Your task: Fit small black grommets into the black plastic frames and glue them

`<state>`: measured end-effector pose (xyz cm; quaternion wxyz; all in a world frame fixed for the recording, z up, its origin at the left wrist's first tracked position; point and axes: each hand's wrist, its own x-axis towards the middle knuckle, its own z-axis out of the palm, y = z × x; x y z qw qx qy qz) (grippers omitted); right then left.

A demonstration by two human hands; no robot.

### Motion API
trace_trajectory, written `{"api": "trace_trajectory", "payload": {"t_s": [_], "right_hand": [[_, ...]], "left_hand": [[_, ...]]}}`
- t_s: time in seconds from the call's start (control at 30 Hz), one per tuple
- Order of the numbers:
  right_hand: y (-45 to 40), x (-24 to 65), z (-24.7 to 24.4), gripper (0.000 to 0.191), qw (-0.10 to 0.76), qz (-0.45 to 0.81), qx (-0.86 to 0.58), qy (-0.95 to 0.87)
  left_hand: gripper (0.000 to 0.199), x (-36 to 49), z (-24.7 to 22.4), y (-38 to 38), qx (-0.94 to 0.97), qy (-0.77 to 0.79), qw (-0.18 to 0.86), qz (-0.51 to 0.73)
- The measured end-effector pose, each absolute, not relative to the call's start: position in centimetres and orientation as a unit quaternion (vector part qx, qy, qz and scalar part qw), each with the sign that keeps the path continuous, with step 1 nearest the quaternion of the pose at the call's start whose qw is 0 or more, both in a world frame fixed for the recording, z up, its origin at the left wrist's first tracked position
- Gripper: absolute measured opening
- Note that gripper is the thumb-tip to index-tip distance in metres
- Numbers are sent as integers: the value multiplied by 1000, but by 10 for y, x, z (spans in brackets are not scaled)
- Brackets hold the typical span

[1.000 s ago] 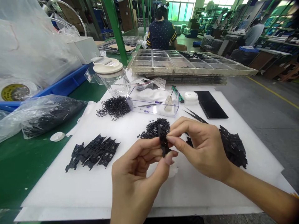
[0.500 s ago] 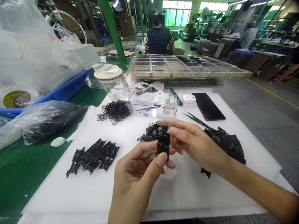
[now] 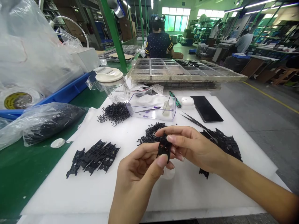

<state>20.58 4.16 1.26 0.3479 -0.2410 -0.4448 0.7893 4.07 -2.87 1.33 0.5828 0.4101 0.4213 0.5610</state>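
Observation:
A small black plastic part (image 3: 164,148) is held upright above the white work surface. My left hand (image 3: 140,174) pinches its lower end between thumb and fingers. At its top end, the thumb and index finger of my right hand (image 3: 198,147) close on the same part. Behind the hands is a heap of tiny black pieces (image 3: 151,132). Flat black plates (image 3: 93,157) lie overlapping on the left, and more black plates (image 3: 225,143) lie beyond my right wrist. Tweezers (image 3: 196,121) rest with their handle end over that right pile.
A clear box (image 3: 151,109) with a small bottle stands mid-table, near black wire-like pieces (image 3: 114,112), a lidded jug (image 3: 112,82), a white case (image 3: 187,101) and a phone (image 3: 206,108). Compartment trays (image 3: 187,71) stand behind; a person (image 3: 158,42) sits beyond.
The right index finger and thumb have come down onto the top of the black part. The left hand keeps its grip. The camera view has shifted slightly.

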Motion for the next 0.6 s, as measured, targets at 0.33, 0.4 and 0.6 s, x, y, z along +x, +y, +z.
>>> {"api": "trace_trajectory", "payload": {"t_s": [0.33,0.4,0.6], "right_hand": [[44,204,12,19,361,778,-228,-460],[44,203,12,20,362,780,-228,-456],[42,197,11,28,387,764,-261,-445]], "left_hand": [[10,37,14,-29,422,432,583,544],[11,37,14,-28,425,436,581,540],[25,35,11,-27,454,499,494,548]]}}
